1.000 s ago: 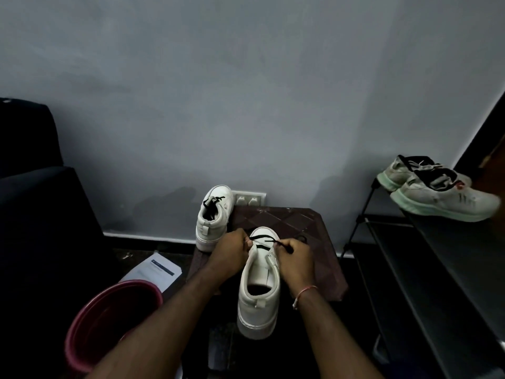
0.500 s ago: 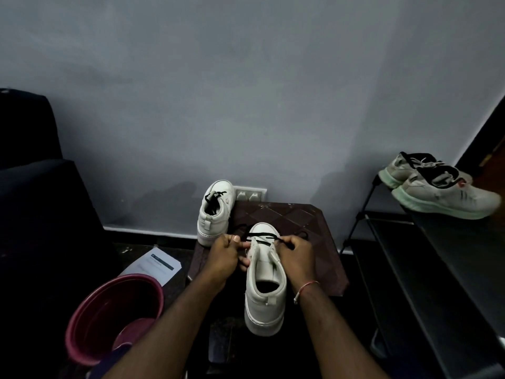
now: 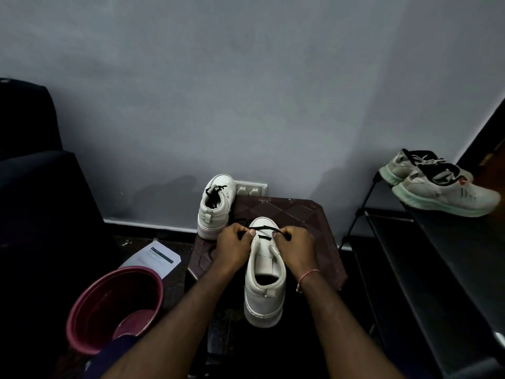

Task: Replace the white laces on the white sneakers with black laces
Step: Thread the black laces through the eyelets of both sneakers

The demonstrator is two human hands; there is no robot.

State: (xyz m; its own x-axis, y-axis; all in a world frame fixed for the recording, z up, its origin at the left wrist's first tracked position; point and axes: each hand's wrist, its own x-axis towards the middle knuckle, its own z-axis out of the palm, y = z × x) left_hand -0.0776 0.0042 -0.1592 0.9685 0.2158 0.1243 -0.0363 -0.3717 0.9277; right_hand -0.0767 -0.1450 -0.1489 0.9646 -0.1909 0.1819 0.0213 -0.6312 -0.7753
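Pinching the black lace (image 3: 263,228) at either side, my left hand (image 3: 232,248) and my right hand (image 3: 293,248) are holding it taut across the front of the near white sneaker (image 3: 265,283). This shoe is lying directly between them on the dark stool (image 3: 306,214), heel toward me. Just beyond my left hand, the second white sneaker (image 3: 216,206) is standing, already carrying black lacing. Nearer me, left of the grip, a red bucket (image 3: 109,305) is sitting beside a printed sheet (image 3: 155,257).
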